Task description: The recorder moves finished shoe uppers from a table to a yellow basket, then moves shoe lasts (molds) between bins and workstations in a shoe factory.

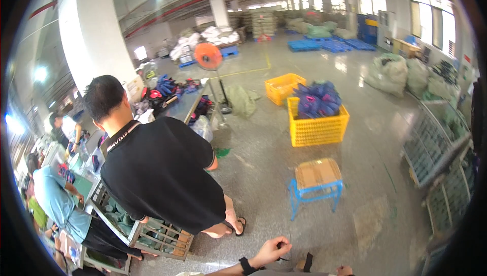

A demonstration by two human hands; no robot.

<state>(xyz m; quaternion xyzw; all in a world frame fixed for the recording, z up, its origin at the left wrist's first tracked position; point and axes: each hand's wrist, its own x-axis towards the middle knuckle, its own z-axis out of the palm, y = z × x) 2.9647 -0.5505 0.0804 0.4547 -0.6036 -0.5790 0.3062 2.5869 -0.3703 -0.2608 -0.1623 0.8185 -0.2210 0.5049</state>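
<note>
Your left hand (274, 249), its fingers curled, is on the near side of the stool (300, 192). Your right hand (345, 271) barely shows there also. Whether either grasps something, I cannot tell.

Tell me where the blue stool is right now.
In the head view, the blue stool stands right of centre, between the filled yellow crate and the wearer's left hand.

Near, there are one left hand (274, 249) and one right hand (345, 271). Past them stand one blue stool (317, 189) and two yellow crates (318, 133). Left, there are one person in black (162, 172), one person in light blue (55, 197) and, far, one orange fan (208, 56). Right, at least two racks (437, 141).
</note>
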